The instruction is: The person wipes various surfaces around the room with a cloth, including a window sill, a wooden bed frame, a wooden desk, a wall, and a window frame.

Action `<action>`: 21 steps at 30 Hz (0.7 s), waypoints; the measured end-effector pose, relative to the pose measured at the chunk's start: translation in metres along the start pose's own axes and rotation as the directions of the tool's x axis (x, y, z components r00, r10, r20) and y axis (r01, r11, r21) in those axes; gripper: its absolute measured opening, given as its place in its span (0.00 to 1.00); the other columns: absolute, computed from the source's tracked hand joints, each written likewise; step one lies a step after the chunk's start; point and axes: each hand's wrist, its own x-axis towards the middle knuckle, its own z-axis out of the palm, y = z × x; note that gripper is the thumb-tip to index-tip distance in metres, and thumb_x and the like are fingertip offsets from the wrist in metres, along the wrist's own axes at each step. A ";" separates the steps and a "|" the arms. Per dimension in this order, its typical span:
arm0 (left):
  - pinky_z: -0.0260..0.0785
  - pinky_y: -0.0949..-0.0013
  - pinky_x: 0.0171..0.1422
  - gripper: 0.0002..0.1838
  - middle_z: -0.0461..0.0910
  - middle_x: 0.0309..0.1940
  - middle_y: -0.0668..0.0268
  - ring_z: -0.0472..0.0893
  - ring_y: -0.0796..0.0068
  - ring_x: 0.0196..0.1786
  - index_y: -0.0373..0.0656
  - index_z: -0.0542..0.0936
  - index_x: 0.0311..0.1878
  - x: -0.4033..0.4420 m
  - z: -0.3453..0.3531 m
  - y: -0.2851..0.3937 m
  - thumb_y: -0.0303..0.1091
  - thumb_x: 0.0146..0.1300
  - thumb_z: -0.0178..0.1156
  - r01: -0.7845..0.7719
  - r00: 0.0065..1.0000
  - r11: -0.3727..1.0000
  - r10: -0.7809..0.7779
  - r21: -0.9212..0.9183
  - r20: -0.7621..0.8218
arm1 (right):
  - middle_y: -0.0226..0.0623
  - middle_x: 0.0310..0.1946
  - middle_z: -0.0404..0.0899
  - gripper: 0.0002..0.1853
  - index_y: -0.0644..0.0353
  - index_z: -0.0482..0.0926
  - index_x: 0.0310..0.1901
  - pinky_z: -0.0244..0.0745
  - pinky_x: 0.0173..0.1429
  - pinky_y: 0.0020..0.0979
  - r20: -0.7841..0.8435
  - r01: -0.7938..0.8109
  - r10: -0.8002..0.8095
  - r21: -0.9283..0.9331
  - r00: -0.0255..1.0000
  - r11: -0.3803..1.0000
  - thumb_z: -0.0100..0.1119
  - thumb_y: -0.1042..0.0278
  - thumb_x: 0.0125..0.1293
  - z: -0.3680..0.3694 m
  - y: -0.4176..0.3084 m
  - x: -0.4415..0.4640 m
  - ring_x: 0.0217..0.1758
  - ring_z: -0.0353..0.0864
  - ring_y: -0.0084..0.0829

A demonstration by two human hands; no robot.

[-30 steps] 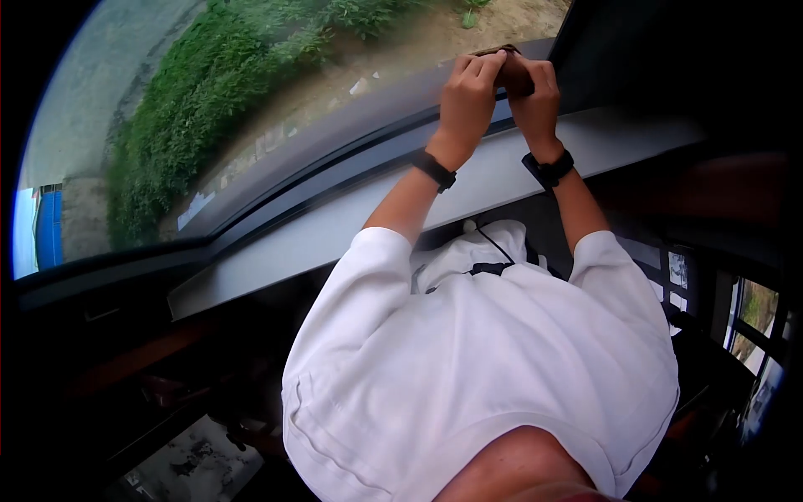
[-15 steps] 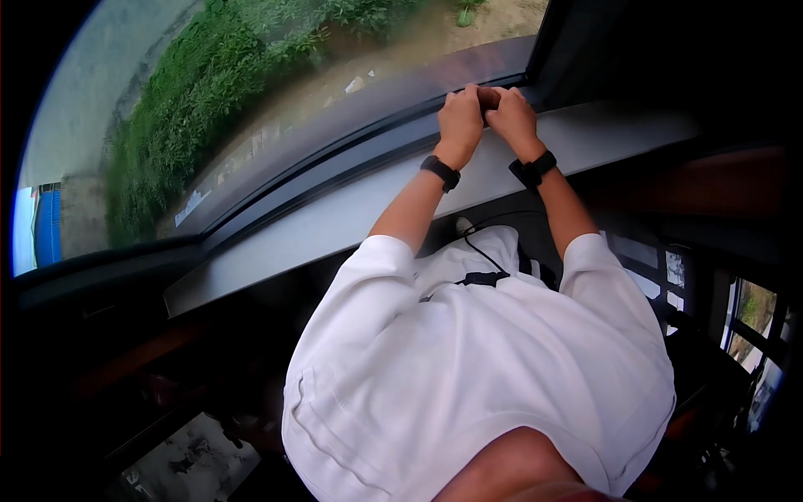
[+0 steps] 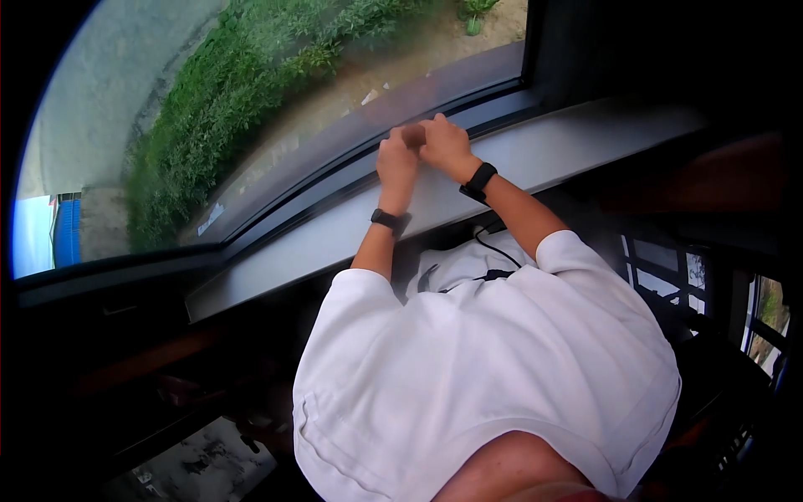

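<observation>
Both hands meet over the inner edge of a window frame [image 3: 335,186]. Between them is a small brown object [image 3: 414,135], mostly covered by fingers, so its kind does not show. My left hand [image 3: 396,161] has its fingers curled against the object's left end. From the other side, my right hand [image 3: 448,144] grips it with bent fingers. A pale metal sill [image 3: 351,234] runs slantwise beneath my wrists, and the glass [image 3: 276,159] lies just beyond my fingertips.
Outside the window grow green bushes [image 3: 213,125] beside a strip of bare soil. At lower left, a grey-white patterned surface [image 3: 201,460] shows in the dark. A black cord [image 3: 498,247] hangs in front of my white shirt [image 3: 493,368]. More windows [image 3: 763,322] appear at far right.
Both hands have moved left and somewhat toward me along the window frame, with the brown object still between them. The view has shifted slightly.
</observation>
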 end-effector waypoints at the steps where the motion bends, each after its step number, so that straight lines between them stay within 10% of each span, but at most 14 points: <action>1: 0.77 0.51 0.49 0.15 0.83 0.42 0.50 0.83 0.47 0.45 0.43 0.79 0.53 0.002 0.004 0.002 0.28 0.61 0.61 -0.010 1.000 1.000 0.010 -0.013 0.001 | 0.46 0.48 0.78 0.17 0.52 0.83 0.50 0.79 0.53 0.47 -0.022 0.002 -0.002 0.008 1.000 1.000 0.65 0.66 0.56 -0.003 0.006 -0.001 0.48 0.82 0.52; 15: 0.76 0.53 0.50 0.15 0.83 0.44 0.57 0.80 0.52 0.51 0.42 0.79 0.50 0.020 0.123 0.140 0.22 0.58 0.58 -0.442 0.888 0.877 0.457 -0.189 0.042 | 0.41 0.52 0.79 0.27 0.50 0.77 0.61 0.79 0.57 0.45 -0.432 -0.254 0.136 -0.229 0.892 0.940 0.69 0.70 0.58 -0.090 0.144 -0.057 0.54 0.81 0.48; 21: 0.76 0.53 0.53 0.19 0.83 0.47 0.59 0.79 0.51 0.52 0.44 0.79 0.52 0.011 0.103 0.113 0.22 0.54 0.61 -0.336 0.933 0.921 0.354 -0.196 0.068 | 0.40 0.49 0.78 0.27 0.50 0.78 0.60 0.80 0.55 0.44 -0.364 -0.183 0.118 -0.150 0.924 0.971 0.69 0.71 0.56 -0.077 0.121 -0.054 0.53 0.81 0.48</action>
